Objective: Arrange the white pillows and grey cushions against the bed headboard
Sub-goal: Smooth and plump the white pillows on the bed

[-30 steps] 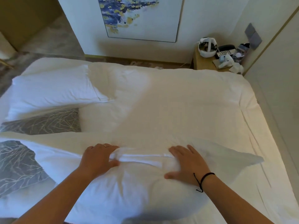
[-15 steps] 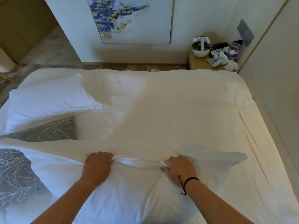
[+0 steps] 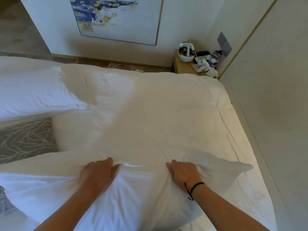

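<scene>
Near pillow (image 3: 133,202), white, lies across the near edge of the bed (image 3: 158,114). Both hands grip its far seam: left hand (image 3: 97,174) with fingers curled into bunched fabric, right hand (image 3: 183,175) likewise, knuckles up, a black cord at the wrist. The pillow's right corner sticks out flat toward the wall side.

Second white pillow (image 3: 31,92) lies far left. A grey cushion (image 3: 25,139) with a branch pattern shows between the two; another grey patch sits at the near left edge, mostly hidden.

Step in hand, as I judge it: getting a firm hold to lift and carry the near pillow. Best to keep the hands apart on the seam so the filling hangs evenly, lift clear of the duvet rather than drag it, and watch that the grey cushion under its left end is not pulled along.

Change: a second ago both palms lay flat on the pillow, fingers spread; now they are clenched into the cloth, and the right hand has moved left, off the loose corner.
</scene>
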`<state>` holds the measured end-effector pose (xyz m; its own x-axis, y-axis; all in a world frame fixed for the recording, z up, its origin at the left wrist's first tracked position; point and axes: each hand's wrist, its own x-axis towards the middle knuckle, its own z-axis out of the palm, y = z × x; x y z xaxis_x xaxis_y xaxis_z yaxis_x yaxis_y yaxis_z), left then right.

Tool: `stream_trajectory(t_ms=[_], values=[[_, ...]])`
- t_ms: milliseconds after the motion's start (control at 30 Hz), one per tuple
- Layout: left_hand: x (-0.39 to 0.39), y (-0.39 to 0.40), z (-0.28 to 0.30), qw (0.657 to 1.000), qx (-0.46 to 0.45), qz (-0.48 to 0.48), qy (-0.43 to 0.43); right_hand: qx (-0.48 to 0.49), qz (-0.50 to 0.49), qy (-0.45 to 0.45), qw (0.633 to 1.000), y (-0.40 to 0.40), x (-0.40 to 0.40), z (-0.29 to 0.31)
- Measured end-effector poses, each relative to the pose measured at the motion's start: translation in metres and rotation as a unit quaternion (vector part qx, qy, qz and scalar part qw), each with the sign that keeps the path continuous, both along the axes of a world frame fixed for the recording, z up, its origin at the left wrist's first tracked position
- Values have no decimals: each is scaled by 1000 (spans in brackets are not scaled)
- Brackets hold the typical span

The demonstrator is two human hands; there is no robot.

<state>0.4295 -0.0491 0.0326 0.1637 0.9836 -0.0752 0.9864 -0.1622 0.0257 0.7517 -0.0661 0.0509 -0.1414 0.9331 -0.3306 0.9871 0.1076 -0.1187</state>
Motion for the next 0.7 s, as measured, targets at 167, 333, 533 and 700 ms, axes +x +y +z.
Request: stream_trajectory(t_ms=[167,333,533,700], values=[[5,28,32,996,-58,-11,-63,-52,-13,36,998,8,16,38],[49,64,100,969,-177,-75,-155,-56,-75,101,990,2,58,85],[182,115,171,940,-192,-250,-133,21,-150,183,971,-37,163,134],[357,164,229,893,-215,-376,-123,129,-275,259,917,-61,269,159]])
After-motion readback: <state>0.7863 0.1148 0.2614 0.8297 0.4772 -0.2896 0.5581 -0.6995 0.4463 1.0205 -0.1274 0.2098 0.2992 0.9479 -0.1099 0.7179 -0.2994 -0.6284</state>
